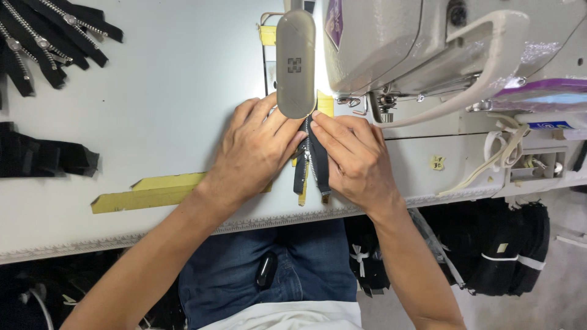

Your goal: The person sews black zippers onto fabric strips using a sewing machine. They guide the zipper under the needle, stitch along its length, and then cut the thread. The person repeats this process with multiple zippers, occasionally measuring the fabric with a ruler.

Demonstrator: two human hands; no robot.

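Hands press flat, fingers extended: left hand (254,150) and right hand (353,160) pin a black metal-toothed zipper (313,165) to the white table (159,116) beneath a grey sewing machine (422,43).

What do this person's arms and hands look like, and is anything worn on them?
Both arms are bare from the hands up to the picture's lower edge: no sleeves, gloves or watch show. The left hand and the right hand carry no visible rings, and the fingers have short, plain nails. Lower down, blue jeans and the hem of a white top are worn.
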